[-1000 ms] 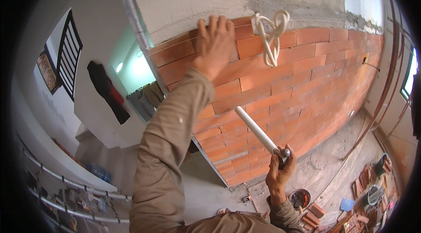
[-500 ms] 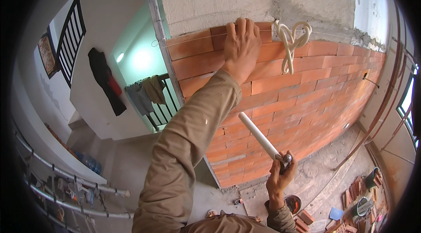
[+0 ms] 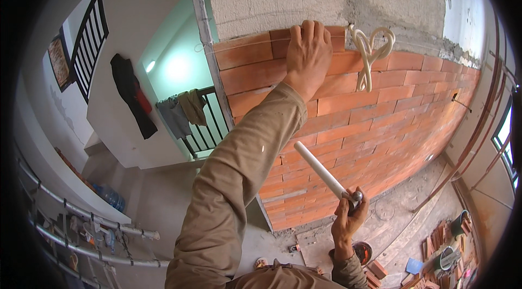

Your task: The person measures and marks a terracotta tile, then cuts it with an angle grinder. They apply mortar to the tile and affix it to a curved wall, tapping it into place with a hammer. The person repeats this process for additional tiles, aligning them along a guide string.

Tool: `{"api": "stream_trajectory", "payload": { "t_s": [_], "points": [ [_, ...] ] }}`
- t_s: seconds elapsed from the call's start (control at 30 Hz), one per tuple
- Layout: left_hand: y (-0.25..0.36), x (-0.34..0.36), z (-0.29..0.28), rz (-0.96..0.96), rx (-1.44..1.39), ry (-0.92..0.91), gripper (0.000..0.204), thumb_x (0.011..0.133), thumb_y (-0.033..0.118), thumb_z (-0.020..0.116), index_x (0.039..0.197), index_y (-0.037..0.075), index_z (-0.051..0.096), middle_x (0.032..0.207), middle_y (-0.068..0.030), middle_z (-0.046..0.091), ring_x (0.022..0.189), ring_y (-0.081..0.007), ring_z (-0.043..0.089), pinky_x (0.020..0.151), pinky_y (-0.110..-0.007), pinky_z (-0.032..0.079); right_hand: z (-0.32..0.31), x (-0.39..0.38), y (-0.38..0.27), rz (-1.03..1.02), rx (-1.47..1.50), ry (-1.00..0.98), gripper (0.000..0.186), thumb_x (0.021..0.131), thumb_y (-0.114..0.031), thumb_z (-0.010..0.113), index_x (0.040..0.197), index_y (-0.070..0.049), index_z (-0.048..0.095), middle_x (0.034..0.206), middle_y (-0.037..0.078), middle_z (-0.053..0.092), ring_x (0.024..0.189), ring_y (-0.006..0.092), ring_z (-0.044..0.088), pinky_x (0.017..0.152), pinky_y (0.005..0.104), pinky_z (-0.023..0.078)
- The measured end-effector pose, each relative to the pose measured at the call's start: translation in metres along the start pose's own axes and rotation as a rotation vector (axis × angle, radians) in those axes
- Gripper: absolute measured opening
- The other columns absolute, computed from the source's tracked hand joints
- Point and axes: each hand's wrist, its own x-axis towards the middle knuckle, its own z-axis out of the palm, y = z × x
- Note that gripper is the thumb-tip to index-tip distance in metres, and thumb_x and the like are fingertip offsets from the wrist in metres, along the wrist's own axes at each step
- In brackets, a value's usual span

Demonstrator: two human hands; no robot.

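Note:
My left hand [image 3: 309, 60] is up at the wall's top course, its fingers curled over the upper edge of a reddish brick [image 3: 337, 40]. The palm covers most of that brick. It sits beside another orange brick [image 3: 243, 52], under rough grey plaster. Lower down, my right hand [image 3: 349, 218] is closed around what looks like the metal head of a hammer [image 3: 321, 171]. The hammer's white tubular handle points up and left, in front of the brick wall [image 3: 380, 120]. A thin string [image 3: 239, 47] crosses the top course near my left fingers.
A looped cream cord [image 3: 367, 55] hangs on the wall right of my left hand. Stacked bricks and buckets [image 3: 447, 257] lie on the floor at lower right. Long reddish poles [image 3: 473, 142] lean at right. Metal pipe rails [image 3: 103, 223] and a stairwell are at left.
The view has shifted slightly, so the wall's top and the cord appear a little farther right. Both hands keep their holds on the brick and the hammer.

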Motion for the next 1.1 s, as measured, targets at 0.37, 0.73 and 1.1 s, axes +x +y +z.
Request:
{"api": "stream_trajectory", "payload": {
  "t_s": [0.37, 0.73, 1.1],
  "points": [
    [-0.005, 0.0, 0.004, 0.011, -0.09, 0.076, 0.031, 0.084, 0.009, 0.066, 0.113, 0.0, 0.065, 0.103, -0.0061, 0.057, 0.1, -0.0212, 0.051, 0.084, -0.037, 0.041, -0.004, -0.002, -0.001, -0.068, -0.001, 0.011, 0.045, 0.097, 0.001, 0.06, 0.138, 0.0, 0.042, 0.115, 0.011, 0.06, 0.076, 0.0064, 0.054, 0.059, 0.0194, 0.046],
    [-0.037, -0.034, 0.004, 0.076, -0.345, 0.178, 0.057, 0.08, 0.016, 0.078, 0.132, 0.002, 0.06, 0.126, -0.0107, 0.058, 0.124, -0.0279, 0.048, 0.1, -0.05, 0.035, -0.008, -0.009, -0.007, 0.02, 0.041, 0.029, 0.046, 0.097, 0.0, 0.061, 0.139, -0.002, 0.042, 0.113, 0.01, 0.061, 0.075, 0.0063, 0.055, 0.058, 0.0191, 0.046],
    [-0.185, -0.072, -0.042, 0.109, -0.316, -0.08, 0.06, 0.07, 0.03, 0.087, 0.121, 0.007, 0.067, 0.121, -0.0033, 0.059, 0.123, -0.0235, 0.046, 0.105, -0.046, 0.029, -0.004, -0.004, -0.015, 0.048, 0.105, 0.006, 0.044, 0.098, -0.001, 0.057, 0.139, -0.001, 0.042, 0.114, 0.012, 0.061, 0.069, 0.006, 0.053, 0.056, 0.0202, 0.046]
  ]
}}
